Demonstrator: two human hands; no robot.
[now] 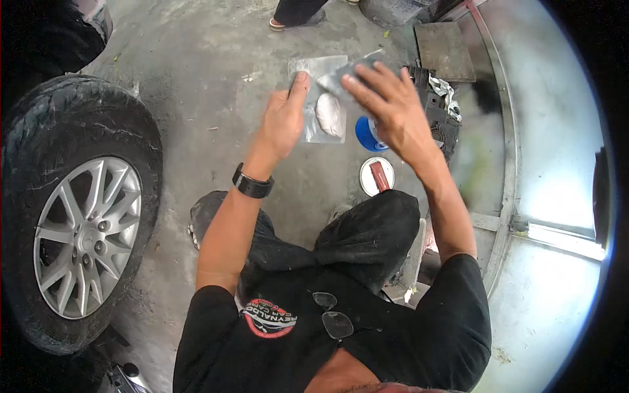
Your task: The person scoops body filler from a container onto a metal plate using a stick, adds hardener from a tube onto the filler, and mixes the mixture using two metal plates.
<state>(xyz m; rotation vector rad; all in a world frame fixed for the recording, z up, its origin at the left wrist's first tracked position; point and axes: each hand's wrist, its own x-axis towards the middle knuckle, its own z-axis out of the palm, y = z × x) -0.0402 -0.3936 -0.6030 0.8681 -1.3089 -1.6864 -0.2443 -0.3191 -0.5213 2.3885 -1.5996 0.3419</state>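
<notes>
My left hand point(285, 118) grips the left edge of a clear flat sheet point(311, 134), its thumb on top. A smooth, pale pinkish-white mound of paste point(329, 114) sits on that sheet. My right hand point(390, 105) holds a thin, flat spreader point(335, 80), greyish and tilted, over the sheet's upper right. Its fingers lie along the spreader and are slightly blurred. Just under the right hand is a blue round object point(368, 134), partly hidden by the palm. Closer to my knees, a dark red tube point(379, 176) rests on a white round lid point(369, 168).
At left stands a large tire on a silver wheel point(88, 239). Black plastic parts point(440, 124) lie on the right by a pale metal panel point(550, 288). Another person's foot point(278, 25) is on the concrete floor point(203, 85) ahead, near a grey bucket point(396, 14).
</notes>
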